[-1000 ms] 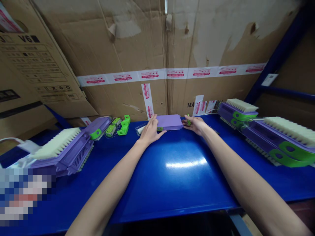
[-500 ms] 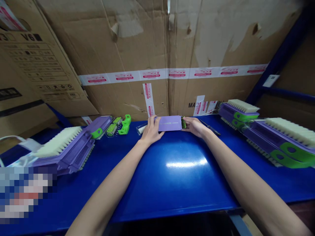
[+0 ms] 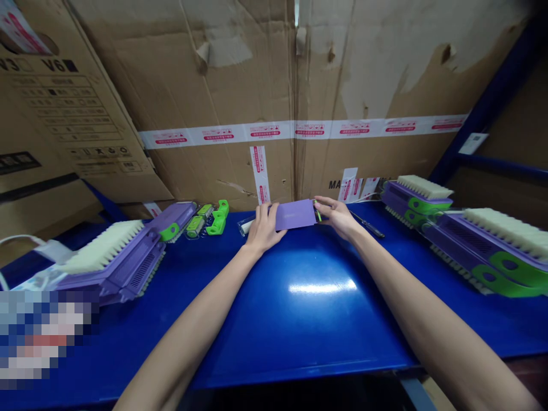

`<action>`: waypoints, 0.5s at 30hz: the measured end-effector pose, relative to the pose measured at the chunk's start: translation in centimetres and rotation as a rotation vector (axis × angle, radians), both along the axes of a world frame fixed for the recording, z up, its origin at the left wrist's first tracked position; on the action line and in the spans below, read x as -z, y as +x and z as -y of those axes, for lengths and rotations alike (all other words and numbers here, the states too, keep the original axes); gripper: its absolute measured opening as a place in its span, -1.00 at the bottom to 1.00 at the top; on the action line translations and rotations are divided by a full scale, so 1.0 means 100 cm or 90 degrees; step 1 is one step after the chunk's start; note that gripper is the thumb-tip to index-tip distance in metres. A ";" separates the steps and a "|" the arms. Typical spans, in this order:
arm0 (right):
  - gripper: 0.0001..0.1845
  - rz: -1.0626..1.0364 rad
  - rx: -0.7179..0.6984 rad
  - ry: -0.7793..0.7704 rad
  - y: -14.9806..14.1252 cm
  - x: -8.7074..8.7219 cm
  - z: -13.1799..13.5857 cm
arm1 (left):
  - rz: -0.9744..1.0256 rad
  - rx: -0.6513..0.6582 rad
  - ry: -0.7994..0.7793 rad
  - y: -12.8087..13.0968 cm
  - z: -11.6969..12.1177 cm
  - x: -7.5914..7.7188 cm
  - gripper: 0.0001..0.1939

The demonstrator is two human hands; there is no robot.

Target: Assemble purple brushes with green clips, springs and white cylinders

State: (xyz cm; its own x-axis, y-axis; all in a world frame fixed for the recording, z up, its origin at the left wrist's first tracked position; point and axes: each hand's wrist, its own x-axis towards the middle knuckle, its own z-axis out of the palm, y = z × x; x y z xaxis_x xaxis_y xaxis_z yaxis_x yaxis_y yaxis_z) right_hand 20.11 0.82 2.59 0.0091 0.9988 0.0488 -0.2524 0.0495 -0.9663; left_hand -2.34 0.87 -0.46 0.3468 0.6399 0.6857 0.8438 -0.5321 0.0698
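Observation:
A flat purple plastic case [image 3: 295,214] is held just above the blue table near the cardboard wall. My left hand [image 3: 262,227] is closed on its left end, thumb at the near edge and fingers over the top. At the other end, the fingertips of my right hand [image 3: 334,216] pinch a small green part [image 3: 317,211] at the case's open edge. Most of that part is hidden by the case and fingers. Beside my left hand lies a clear tube-like piece [image 3: 244,227] with something white in it. A dark pen-like tool [image 3: 367,224] rests right of my right hand.
Purple cases with cream bristle pads stand left [image 3: 107,245] and right [image 3: 483,245] on the blue table [image 3: 299,331]. Green parts [image 3: 218,220] lie at back left, near a white cable plug [image 3: 53,251]. A taped cardboard wall [image 3: 214,171] closes the back.
The purple case has tilted slightly, and its printed lettering no longer shows. Less of the green part is visible at its right end. My right fingers have shifted a little around it.

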 end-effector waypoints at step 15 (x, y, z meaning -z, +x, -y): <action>-0.72 0.090 0.137 0.149 -0.014 0.003 -0.005 | 0.077 -0.007 0.011 0.009 0.004 0.003 -0.28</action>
State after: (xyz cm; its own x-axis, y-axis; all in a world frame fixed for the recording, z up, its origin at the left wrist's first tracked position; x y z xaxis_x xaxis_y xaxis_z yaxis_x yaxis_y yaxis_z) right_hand 18.69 1.35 2.25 0.1958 0.9361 0.2923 -0.0769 0.3118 -0.9470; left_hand -1.48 0.48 -0.71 0.2539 0.6310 0.7331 0.8353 -0.5252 0.1627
